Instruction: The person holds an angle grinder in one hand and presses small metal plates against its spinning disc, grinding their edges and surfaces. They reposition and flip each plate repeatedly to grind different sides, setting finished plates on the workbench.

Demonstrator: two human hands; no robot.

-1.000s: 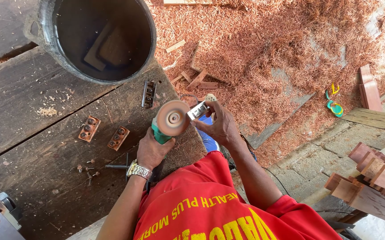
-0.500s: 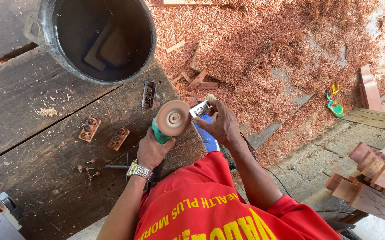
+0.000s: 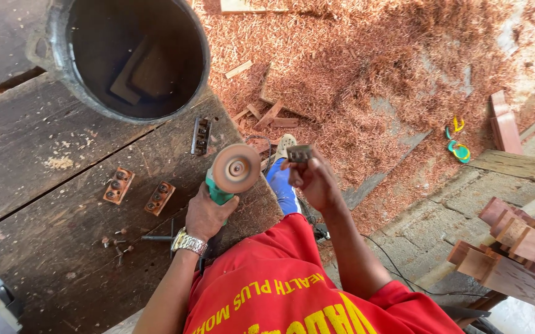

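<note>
Left hand [image 3: 208, 213]: closed around the green body of an angle grinder [image 3: 227, 182], which is held upright so that its round sanding disc [image 3: 236, 168] faces the camera; a metal wristwatch [image 3: 188, 241] is worn on this wrist.
Right hand [image 3: 317, 182]: fingers pinched together on a small dark metal piece [image 3: 298, 153], which is held just beside the disc, at about its height; whether the two touch cannot be told.
Bench [image 3: 51, 185]: dark weathered planks dusted with sawdust, over which the grinder is held near the edge.
On the bench: two small wooden blocks with round fittings [image 3: 119, 185] [image 3: 159, 198] are laid side by side near the grinder, and a darker strip-shaped fitting [image 3: 200, 136] is laid further up, near a large black bucket [image 3: 125, 55] in which flat offcuts are seen.
Loose bits: a few screws and a thin dark tool [image 3: 156, 237] are scattered beside the left wrist.
Floor: covered in reddish wood shavings [image 3: 354, 68], with a sandalled foot [image 3: 283, 148] seen below the hands.
Risk, fingers: the piece is small and is gripped by fingertips close to the disc, so a slip could bring skin onto the abrasive.
Risk, piece: if caught by the disc, it could be flung into the shavings and lost.
Risk, grip: the grinder is steadied by one hand only, so a kick could twist it loose.
</note>
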